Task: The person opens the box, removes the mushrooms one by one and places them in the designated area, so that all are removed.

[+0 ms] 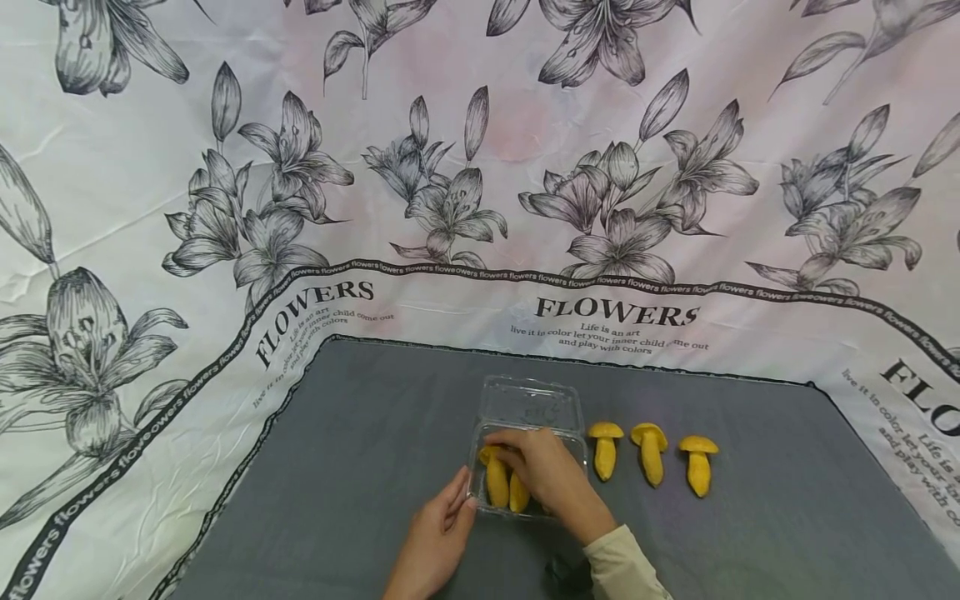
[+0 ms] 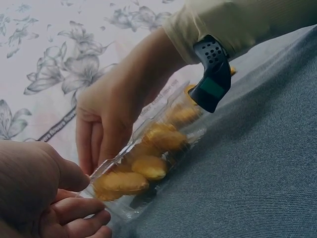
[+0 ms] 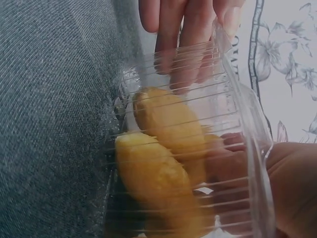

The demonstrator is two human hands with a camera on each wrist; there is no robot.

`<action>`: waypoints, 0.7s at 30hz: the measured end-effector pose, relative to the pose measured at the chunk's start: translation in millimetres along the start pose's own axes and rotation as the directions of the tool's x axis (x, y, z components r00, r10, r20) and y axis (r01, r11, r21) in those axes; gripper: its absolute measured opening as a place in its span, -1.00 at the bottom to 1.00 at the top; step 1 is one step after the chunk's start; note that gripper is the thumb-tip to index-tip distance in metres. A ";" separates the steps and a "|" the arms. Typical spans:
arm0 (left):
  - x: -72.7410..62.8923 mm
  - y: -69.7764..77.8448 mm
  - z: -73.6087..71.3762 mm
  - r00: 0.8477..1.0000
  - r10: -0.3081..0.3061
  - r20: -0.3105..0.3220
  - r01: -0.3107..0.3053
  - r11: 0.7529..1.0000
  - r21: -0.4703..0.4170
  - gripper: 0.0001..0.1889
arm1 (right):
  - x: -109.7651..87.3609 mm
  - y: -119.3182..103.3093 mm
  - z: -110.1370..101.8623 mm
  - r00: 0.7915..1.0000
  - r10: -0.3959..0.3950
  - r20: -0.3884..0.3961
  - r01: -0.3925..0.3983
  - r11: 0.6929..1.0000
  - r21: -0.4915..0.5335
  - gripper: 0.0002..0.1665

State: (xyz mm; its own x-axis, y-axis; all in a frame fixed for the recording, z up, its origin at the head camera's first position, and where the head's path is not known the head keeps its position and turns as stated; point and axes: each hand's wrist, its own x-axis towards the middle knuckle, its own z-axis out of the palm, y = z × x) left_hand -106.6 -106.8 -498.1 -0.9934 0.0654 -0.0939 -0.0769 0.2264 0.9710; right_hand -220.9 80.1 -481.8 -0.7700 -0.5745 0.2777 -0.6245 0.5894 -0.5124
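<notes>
A clear plastic clamshell box (image 1: 531, 408) stands with its lid folded back, several yellow toy mushrooms (image 1: 497, 483) inside it. My left hand (image 1: 435, 537) pinches the box's left wall, thumb at the rim and fingers against the outside, as the right wrist view also shows. Reaching into the box from the right, my right hand (image 1: 551, 475) has its fingers and thumb about the cap of the leftmost mushroom. In the left wrist view the mushroom stems (image 2: 121, 183) show through the box wall, while the right fingertips are hidden behind it.
To the right of the box, three more yellow mushrooms lie in a row: one close by (image 1: 604, 450), a middle one (image 1: 650, 454) and a far one (image 1: 699, 467). A grey cloth (image 1: 360, 433) covers the table. A flower-printed sheet (image 1: 450, 308) hangs behind.
</notes>
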 end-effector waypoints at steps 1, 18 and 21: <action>0.1 -0.4 0.0 1.000 0.001 -0.004 -0.001 1.000 0.002 -0.36 | 0.5 -0.1 0.4 1.000 -0.007 -0.007 0.007 1.000 -0.004 -0.71; -2.3 -1.9 2.4 0.998 0.050 -0.027 -0.049 0.999 0.021 -0.37 | -1.1 -6.0 -8.4 0.996 -0.019 -0.086 0.025 0.997 0.080 -0.71; -2.9 -2.3 1.6 0.998 0.055 -0.029 -0.055 0.998 0.022 -0.37 | -1.7 -8.5 -13.7 0.995 -0.007 -0.097 0.017 0.995 0.097 -0.71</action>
State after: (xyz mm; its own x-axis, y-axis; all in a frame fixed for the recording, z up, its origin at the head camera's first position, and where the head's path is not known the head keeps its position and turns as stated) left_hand -103.4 -106.0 -500.5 -0.9982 0.0498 -0.0339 -0.0208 0.2434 0.9697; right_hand -216.0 83.9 -466.9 -0.7745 -0.5211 0.3585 -0.6215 0.5217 -0.5844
